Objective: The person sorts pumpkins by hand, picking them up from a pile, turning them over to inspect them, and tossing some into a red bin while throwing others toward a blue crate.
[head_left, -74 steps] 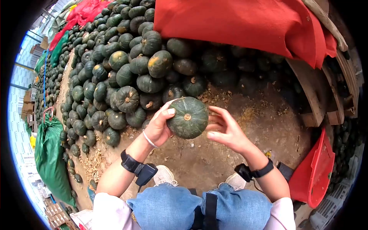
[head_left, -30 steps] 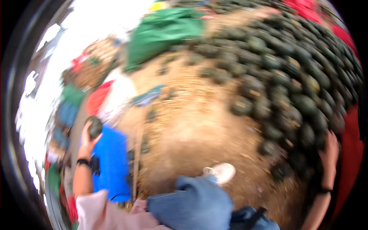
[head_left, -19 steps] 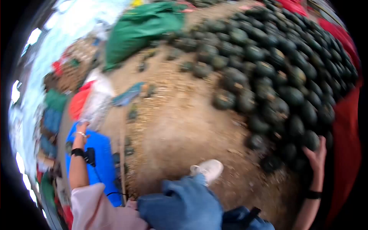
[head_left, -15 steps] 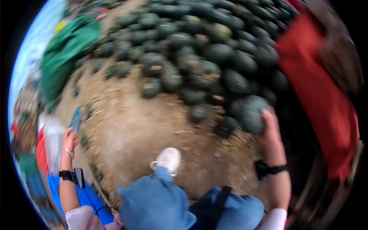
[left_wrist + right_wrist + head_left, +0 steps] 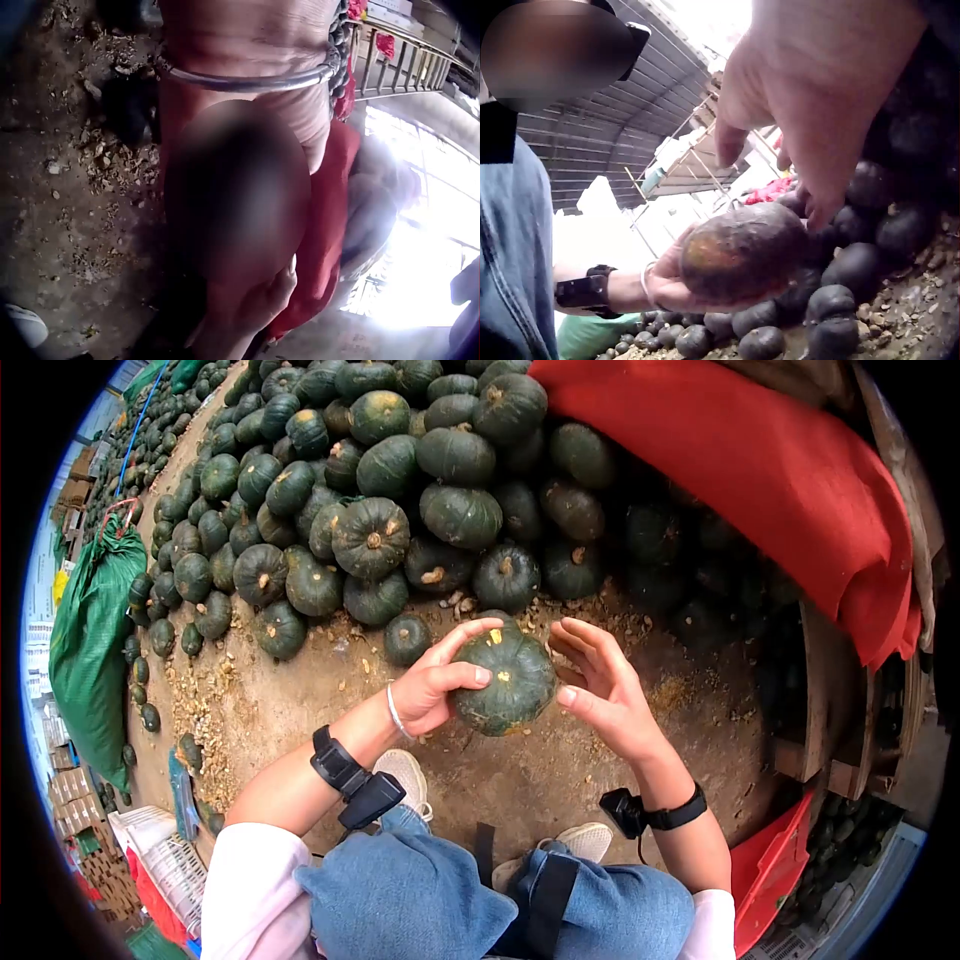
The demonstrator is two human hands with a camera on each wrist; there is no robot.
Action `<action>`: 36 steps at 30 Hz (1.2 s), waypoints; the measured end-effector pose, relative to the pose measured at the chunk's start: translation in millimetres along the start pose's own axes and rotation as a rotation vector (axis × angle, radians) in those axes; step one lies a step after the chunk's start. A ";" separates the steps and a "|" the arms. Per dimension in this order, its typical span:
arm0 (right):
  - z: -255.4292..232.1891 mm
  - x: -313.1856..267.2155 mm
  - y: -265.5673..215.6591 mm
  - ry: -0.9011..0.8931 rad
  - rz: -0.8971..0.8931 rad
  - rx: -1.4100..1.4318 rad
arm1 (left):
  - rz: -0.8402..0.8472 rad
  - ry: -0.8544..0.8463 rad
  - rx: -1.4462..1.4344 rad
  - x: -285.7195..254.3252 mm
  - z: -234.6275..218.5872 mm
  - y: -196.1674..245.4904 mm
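A dark green pumpkin with a small yellow patch is in front of the knees, above the dirt floor. My left hand grips it from the left, thumb on top and fingers along the far side. At its right side my right hand is held with fingers loosely bent, the thumb tip close to the skin. From the right wrist view, an orange-brown patch shows on the pumpkin, and the left hand supports it from below. Blur hides the pumpkin in the left wrist view.
A big heap of pumpkins rises ahead, partly under a red cloth. Wooden pallet boards and a red container stand at right. At left are a green sack and a white basket.
The left hand released the earlier pumpkin at the blue container on the left. The right hand took another from the heap; this one is now in the left hand before the knees.
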State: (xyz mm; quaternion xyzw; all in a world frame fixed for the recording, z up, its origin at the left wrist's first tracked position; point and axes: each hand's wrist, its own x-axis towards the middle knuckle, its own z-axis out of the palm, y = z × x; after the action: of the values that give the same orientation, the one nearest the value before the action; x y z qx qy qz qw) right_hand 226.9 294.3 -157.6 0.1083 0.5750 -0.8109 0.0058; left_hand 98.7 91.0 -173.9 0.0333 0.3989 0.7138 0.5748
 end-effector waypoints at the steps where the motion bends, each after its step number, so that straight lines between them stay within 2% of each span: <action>1: -2.4 0.6 2.9 -0.014 0.116 -0.009 | -0.013 0.040 -0.021 -3.2 3.7 -0.6; 4: 7.4 4.0 27.6 -0.100 0.265 0.061 | 0.030 0.035 0.009 -9.8 5.4 -4.4; 6: 17.3 8.5 34.7 -0.101 0.217 -0.027 | 0.027 0.079 0.078 -15.1 -0.8 -5.8; 8: 22.6 18.4 36.0 -0.178 0.133 -0.206 | 0.142 0.118 0.576 -20.6 -26.2 -13.6; 9: 29.2 21.9 38.7 -0.201 0.079 -0.284 | 0.133 0.146 0.658 -30.1 -26.0 -8.4; 10: 38.4 27.5 35.0 -0.277 0.117 -0.219 | 0.217 0.198 0.701 -43.2 -25.9 -7.5; 11: 49.1 34.1 29.4 -0.367 0.201 -0.141 | 0.281 0.297 0.890 -60.4 -29.0 -5.8; 12: 61.7 44.3 24.5 -0.492 0.199 -0.129 | 0.268 0.372 0.836 -81.7 -28.6 -4.7; 13: 71.7 50.5 26.2 -0.548 0.288 -0.071 | 0.331 0.476 0.866 -105.9 -34.5 -9.2; 14: 80.0 58.6 24.4 -0.599 0.279 -0.210 | 0.340 0.605 0.729 -135.7 -36.9 -8.3; 16: 92.6 78.0 22.0 -0.707 0.315 -0.200 | 0.437 0.887 0.623 -204.7 -56.7 -25.7; 18: 101.9 89.4 21.9 -0.757 0.267 -0.261 | 0.451 1.248 0.730 -287.4 -44.1 -38.8; 20: 109.4 103.8 22.8 -0.826 0.167 -0.381 | 0.385 1.426 0.560 -356.0 -15.3 -50.7; 22: 127.0 103.4 5.9 -0.816 0.181 -0.387 | 0.345 1.561 0.499 -400.8 15.1 -56.6; 24: 136.7 101.9 -14.7 -0.819 0.160 -0.395 | 0.461 1.562 0.416 -424.1 26.4 -57.5; 25: 145.2 97.8 -26.6 -0.825 0.160 -0.384 | 0.581 1.504 0.344 -428.3 24.1 -55.2; 26: 156.6 90.8 -40.5 -0.803 0.213 -0.361 | 0.622 1.488 0.371 -427.7 19.3 -49.5; 28: 191.5 81.0 -59.7 -0.862 0.217 -0.411 | 0.750 1.326 0.340 -404.2 3.9 -22.1; 30: 251.5 57.2 -66.1 -0.902 0.145 -0.260 | 0.813 1.133 0.563 -365.2 -17.2 4.9; 31: 283.1 48.9 -66.0 -0.905 0.250 -0.177 | 0.838 1.051 0.758 -340.8 -33.2 12.3; 32: 314.4 42.2 -54.3 -0.890 0.230 -0.053 | 0.857 0.972 0.957 -329.2 -47.4 16.2; 34: 346.9 52.2 -38.0 -0.823 0.210 -0.249 | 0.719 0.878 0.713 -351.6 -60.6 15.7; 35: 353.2 52.6 -28.9 -0.798 0.237 -0.245 | 0.725 1.002 0.943 -377.6 -100.3 6.0; 36: 353.1 56.2 -19.7 -0.762 0.279 -0.289 | 0.597 1.200 1.089 -423.6 -131.4 0.3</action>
State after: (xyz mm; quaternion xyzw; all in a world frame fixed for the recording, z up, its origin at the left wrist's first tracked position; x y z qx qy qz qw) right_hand 109.7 -22.2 -38.2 -0.1240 0.6192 -0.6956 0.3426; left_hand 174.8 -337.6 -88.9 0.0248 0.8962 0.4411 -0.0407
